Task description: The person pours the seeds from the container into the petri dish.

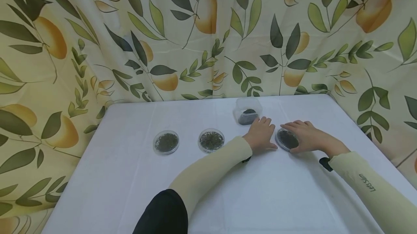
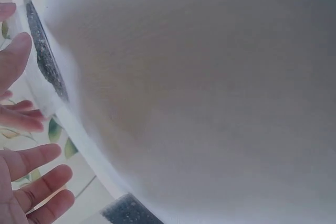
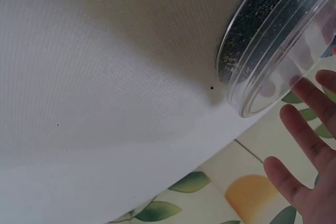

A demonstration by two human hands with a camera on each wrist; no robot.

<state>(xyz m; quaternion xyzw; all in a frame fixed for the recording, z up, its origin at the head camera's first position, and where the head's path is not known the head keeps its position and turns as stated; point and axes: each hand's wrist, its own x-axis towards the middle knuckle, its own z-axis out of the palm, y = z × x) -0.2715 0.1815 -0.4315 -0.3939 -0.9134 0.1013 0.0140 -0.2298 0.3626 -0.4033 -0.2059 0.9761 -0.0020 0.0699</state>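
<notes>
My right hand (image 1: 309,138) grips a clear petri dish (image 1: 286,140) of dark granules, thumb on the near side and fingers on the far side. The right wrist view shows that petri dish (image 3: 262,35) close up; pinkish fingertips show through its clear wall. Just left of it, my left hand (image 1: 260,135) rests low over the table with fingers extended, holding nothing. Beyond the left hand stands a clear plastic tub (image 1: 247,112) with dark material inside. In the left wrist view, the left fingers (image 2: 44,187) are spread apart.
Two more petri dishes with dark granules, a left one (image 1: 166,142) and a middle one (image 1: 211,140), stand left of the hands on the white-covered table (image 1: 130,190). A patterned curtain (image 1: 182,45) hangs behind. A few dark specks lie on the cloth.
</notes>
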